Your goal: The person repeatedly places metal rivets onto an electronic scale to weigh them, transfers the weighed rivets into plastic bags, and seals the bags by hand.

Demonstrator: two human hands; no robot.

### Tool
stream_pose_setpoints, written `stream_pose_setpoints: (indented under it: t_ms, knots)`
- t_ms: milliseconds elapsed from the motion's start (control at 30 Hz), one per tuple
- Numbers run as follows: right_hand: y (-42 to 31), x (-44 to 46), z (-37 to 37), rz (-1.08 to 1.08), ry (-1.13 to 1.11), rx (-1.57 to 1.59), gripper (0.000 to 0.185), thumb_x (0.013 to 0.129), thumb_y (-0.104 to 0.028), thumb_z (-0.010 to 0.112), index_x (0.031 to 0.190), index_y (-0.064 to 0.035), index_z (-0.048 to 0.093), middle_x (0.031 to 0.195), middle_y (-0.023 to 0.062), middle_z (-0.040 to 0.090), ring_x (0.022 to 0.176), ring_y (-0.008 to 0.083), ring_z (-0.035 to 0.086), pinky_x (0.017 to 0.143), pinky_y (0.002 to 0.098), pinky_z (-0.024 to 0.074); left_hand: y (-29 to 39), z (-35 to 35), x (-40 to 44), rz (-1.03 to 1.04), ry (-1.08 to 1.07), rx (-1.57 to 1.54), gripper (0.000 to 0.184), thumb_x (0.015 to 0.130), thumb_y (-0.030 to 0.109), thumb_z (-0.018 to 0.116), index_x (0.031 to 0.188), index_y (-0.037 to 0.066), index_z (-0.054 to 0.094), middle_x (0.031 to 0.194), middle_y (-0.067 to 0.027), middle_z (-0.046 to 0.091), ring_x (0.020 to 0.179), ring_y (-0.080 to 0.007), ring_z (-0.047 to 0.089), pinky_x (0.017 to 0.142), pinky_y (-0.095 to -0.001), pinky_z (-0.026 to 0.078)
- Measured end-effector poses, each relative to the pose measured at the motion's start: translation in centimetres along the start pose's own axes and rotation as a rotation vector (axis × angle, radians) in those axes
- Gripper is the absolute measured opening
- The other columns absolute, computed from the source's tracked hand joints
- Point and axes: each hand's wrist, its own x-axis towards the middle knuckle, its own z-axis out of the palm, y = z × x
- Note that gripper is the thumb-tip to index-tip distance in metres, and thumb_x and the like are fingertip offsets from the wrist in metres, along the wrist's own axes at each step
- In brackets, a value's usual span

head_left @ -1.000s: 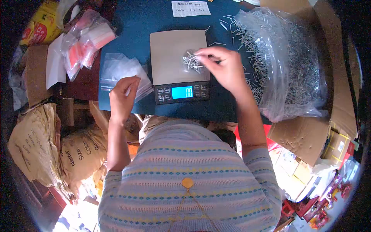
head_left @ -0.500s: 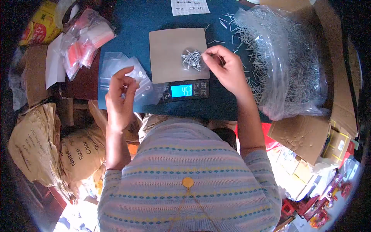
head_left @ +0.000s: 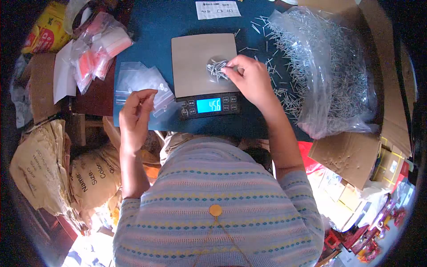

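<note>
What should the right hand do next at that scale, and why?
I'd probably lift the right hand clear of the pile of metal fasteners and then check the lit display: its fingertips are right at the pile on the scale, so any touch could disturb the reading.

Both bare forearms [head_left: 134, 171] reach forward, the left hand [head_left: 136, 115] loosely curled, the right hand [head_left: 251, 80] angled inward with thumb [head_left: 234, 77] and forefinger [head_left: 239, 59] close together.
</note>
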Motion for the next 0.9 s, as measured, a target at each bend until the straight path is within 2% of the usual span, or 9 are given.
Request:
stream_pose_setpoints:
  t_ms: [100, 200, 267, 300, 367, 467, 667, 800, 900]
  knots:
    - [1.0, -0.1, 0.2, -0.012, 0.013, 0.187, 0.015, 0.082, -0.016, 0.067, 0.087, -0.0029, 0.062, 0.07, 0.0047, 0.062, 0.057, 0.0097, 0.054, 0.051, 0.0244, 0.0407, -0.9, 0.1, 0.0, 0.033, -0.022, -0.038, 0.01, 0.088, 0.005, 0.058, 0.095, -0.002, 0.061, 0.075, -0.0027, 0.058, 0.066, -0.0075, 0.049, 0.06, -0.0221, 0.041]
    - [1.6, 0.0, 0.1, 0.035, 0.003, 0.486, 0.013, 0.085, -0.015, 0.064, 0.088, -0.0017, 0.062, 0.068, -0.0005, 0.058, 0.054, 0.006, 0.047, 0.048, 0.0219, 0.0365, -0.4, 0.0, 0.1, 0.009, -0.043, 0.088, 0.01, 0.089, 0.006, 0.058, 0.095, -0.001, 0.062, 0.073, -0.0019, 0.056, 0.065, -0.0066, 0.049, 0.059, -0.0212, 0.04]
    - [1.6, 0.1, -0.9, 0.041, -0.004, 0.661, 0.013, 0.087, -0.014, 0.062, 0.088, -0.0011, 0.06, 0.066, -0.0032, 0.055, 0.052, 0.0048, 0.042, 0.046, 0.0204, 0.0336, -0.7, 0.0, 0.0, -0.074, -0.037, -0.055, 0.011, 0.09, 0.008, 0.057, 0.096, 0.0, 0.061, 0.071, -0.0009, 0.055, 0.064, -0.0061, 0.047, 0.058, -0.0207, 0.039]
    - [2.4, 0.1, -1.6, 0.203, -0.142, 1.041, 0.015, 0.091, -0.017, 0.057, 0.09, -0.0022, 0.057, 0.069, -0.0014, 0.051, 0.055, 0.0062, 0.04, 0.052, 0.021, 0.0338, -0.8, 0.1, -0.1, -0.116, -0.034, -0.126, 0.011, 0.091, 0.008, 0.056, 0.096, 0.0, 0.061, 0.07, -0.0004, 0.054, 0.063, -0.0059, 0.047, 0.058, -0.0205, 0.039]
    - [2.1, -0.3, -1.7, 0.245, 0.005, 1.409, 0.018, 0.093, -0.02, 0.052, 0.092, -0.0026, 0.055, 0.076, 0.001, 0.048, 0.066, 0.0092, 0.042, 0.06, 0.0234, 0.0357, -0.6, 0.0, -0.1, -0.129, -0.025, -0.11, 0.012, 0.092, 0.009, 0.054, 0.098, 0.001, 0.061, 0.068, 0.0008, 0.052, 0.062, -0.0056, 0.045, 0.057, -0.0202, 0.038]
    - [4.3, 0.0, -1.5, 0.201, -0.116, 1.796, 0.021, 0.094, -0.023, 0.05, 0.093, -0.0031, 0.055, 0.085, 0.0031, 0.05, 0.076, 0.0121, 0.043, 0.065, 0.025, 0.0359, -0.7, -0.2, 0.0, -0.084, -0.058, -0.122, 0.014, 0.093, 0.009, 0.051, 0.102, 0.001, 0.059, 0.068, 0.0012, 0.05, 0.061, -0.0058, 0.044, 0.057, -0.0206, 0.038]
    - [4.7, -0.4, -1.5, 0.227, -0.166, 1.831, 0.022, 0.094, -0.023, 0.05, 0.096, -0.0027, 0.057, 0.092, 0.005, 0.054, 0.076, 0.0123, 0.043, 0.064, 0.0246, 0.0364, -0.2, -0.1, 0.2, -0.037, -0.057, -0.1, 0.015, 0.092, 0.005, 0.051, 0.105, 0.001, 0.058, 0.076, -0.0005, 0.051, 0.066, -0.007, 0.045, 0.061, -0.0209, 0.04]
    - [4.3, -0.4, -1.6, 0.247, -0.134, 1.763, 0.019, 0.093, -0.02, 0.051, 0.095, -0.0029, 0.059, 0.089, 0.0047, 0.056, 0.073, 0.0113, 0.046, 0.062, 0.024, 0.0372, -0.2, -0.4, 0.0, -0.074, -0.046, -0.053, 0.014, 0.09, 0.004, 0.054, 0.103, 0.001, 0.06, 0.08, -0.0011, 0.055, 0.07, -0.0072, 0.049, 0.064, -0.0209, 0.042]
    - [3.4, -0.4, -1.5, 0.259, -0.104, 1.687, 0.016, 0.092, -0.018, 0.054, 0.092, -0.0034, 0.059, 0.085, 0.0041, 0.058, 0.07, 0.0103, 0.049, 0.061, 0.0235, 0.0386, -1.0, -0.5, 0.0, 0.017, -0.029, -0.07, 0.012, 0.089, 0.004, 0.057, 0.099, -0.001, 0.062, 0.083, -0.0025, 0.057, 0.071, -0.0076, 0.051, 0.065, -0.0215, 0.043]
